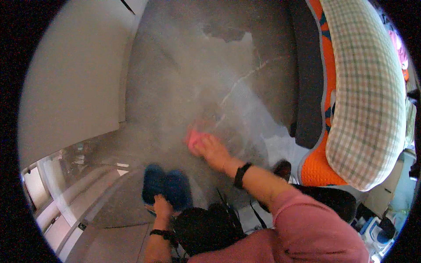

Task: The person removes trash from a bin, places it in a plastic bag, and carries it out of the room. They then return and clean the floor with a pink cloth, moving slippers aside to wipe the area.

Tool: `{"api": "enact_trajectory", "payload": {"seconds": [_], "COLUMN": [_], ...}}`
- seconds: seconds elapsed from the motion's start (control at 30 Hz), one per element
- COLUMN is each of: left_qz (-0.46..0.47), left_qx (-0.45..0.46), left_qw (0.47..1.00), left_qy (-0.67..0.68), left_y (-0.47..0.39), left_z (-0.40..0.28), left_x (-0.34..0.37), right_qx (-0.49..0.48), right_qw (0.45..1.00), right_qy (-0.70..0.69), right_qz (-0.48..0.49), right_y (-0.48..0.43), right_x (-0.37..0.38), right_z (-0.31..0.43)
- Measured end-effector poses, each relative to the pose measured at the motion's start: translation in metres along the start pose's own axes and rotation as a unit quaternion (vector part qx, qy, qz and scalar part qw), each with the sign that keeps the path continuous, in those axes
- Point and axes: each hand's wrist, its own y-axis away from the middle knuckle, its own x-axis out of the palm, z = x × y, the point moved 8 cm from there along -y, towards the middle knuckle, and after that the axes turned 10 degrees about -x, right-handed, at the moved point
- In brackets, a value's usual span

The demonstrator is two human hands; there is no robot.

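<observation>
My right hand [213, 152] presses a pink cloth [195, 139] against the dusty grey floor [171, 95]; both are slightly blurred. Lower left, my left hand [162, 206] has its fingers curled at the near edge of a dark blue pair of what look like slippers [167, 185]. The far side of that grip is hidden. Each wrist wears a black band. Pale smears and a thin light line mark the floor beyond the cloth.
A pale flat-sided cabinet or panel [75, 79] stands at the left. On the right, a checked cushion [365, 98] lies over an orange cover [320, 167] with a dark grey side. A glossy, reflective surface [79, 194] shows lower left.
</observation>
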Motion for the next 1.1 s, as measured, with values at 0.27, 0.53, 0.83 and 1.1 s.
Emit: {"api": "enact_trajectory", "payload": {"seconds": [0.27, 0.53, 0.83, 1.1], "left_qz": [0.034, -0.053, -0.044, -0.065], "left_qx": [-0.036, 0.034, -0.031, -0.016], "left_qw": [0.998, 0.998, 0.997, 0.997], "left_qy": [0.024, 0.002, 0.063, 0.039], "left_y": [0.002, 0.001, 0.012, 0.008], "left_z": [0.023, 0.009, 0.011, 0.031], "left_x": [0.008, 0.014, -0.006, 0.016], "right_qx": [0.163, 0.449, 0.236, 0.128], "right_qw": [0.895, 0.866, 0.875, 0.951], "right_qy": [-0.352, 0.192, -0.421, -0.200], "right_qz": [-0.220, -0.108, 0.024, -0.200], "right_y": [-0.070, -0.049, -0.125, -0.136], "right_x": [-0.129, -0.141, 0.015, -0.128], "right_z": [-0.139, -0.363, -0.119, -0.213]}}
